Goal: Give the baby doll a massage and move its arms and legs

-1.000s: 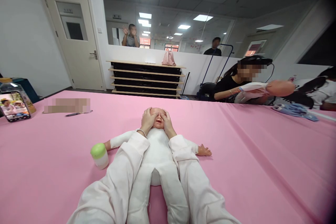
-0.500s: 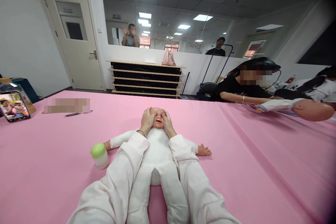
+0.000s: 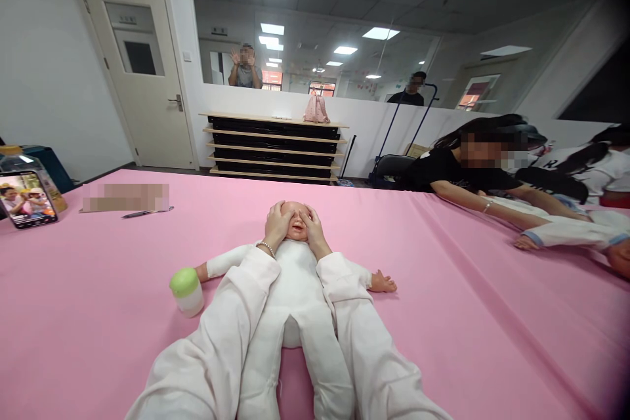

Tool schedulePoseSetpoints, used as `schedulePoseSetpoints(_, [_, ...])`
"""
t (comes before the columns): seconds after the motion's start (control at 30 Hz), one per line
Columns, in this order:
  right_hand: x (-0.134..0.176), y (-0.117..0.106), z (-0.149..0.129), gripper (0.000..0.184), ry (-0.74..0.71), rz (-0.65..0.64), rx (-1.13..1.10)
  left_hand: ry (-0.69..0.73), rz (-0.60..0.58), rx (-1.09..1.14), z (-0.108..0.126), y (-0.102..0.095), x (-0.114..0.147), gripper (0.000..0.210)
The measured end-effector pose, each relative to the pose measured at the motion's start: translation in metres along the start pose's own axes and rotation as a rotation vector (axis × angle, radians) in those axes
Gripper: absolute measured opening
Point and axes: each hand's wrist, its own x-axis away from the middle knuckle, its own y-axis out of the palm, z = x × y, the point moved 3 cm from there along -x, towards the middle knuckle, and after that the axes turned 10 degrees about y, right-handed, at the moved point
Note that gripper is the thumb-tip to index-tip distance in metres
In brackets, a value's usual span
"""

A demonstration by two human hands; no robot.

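Note:
A baby doll (image 3: 298, 279) in a white cloth suit lies on its back, its head farthest from me and its arms spread. My left hand (image 3: 276, 223), with a beaded bracelet at the wrist, cups one side of the doll's head. On the other side my right hand (image 3: 316, 230) does the same. Both thumbs lie over the doll's eye area, hiding it; its nose and mouth show between them. Beside the doll's hand on the left stands a small jar (image 3: 187, 292) with a green lid.
Pink cloth (image 3: 108, 315) covers the table. At the left are a phone (image 3: 28, 200) showing a picture, a bottle (image 3: 54, 190) behind it, a paper and a pen (image 3: 147, 212). Across at the right, a person in black (image 3: 443, 174) handles another doll (image 3: 573, 234).
My thumbs have shifted slightly inward on the doll's face; my arms stay in place. At the right, the other person leans forward and their doll has swung nearer the table's right edge.

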Motion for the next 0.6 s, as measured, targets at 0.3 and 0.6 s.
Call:
schedulePoseSetpoints(0.3, [-0.0042,-0.0007,0.004,0.035,0.011,0.023,-0.059,-0.002,0.006,0.01,0.0004,-0.0001,-0.0007,0.039])
schedulePoseSetpoints(0.6, [0.0011,0.0008,-0.0017,0.05,-0.015,0.005,-0.011,0.018,0.014,-0.016,0.0017,0.0001,0.0012,0.048])
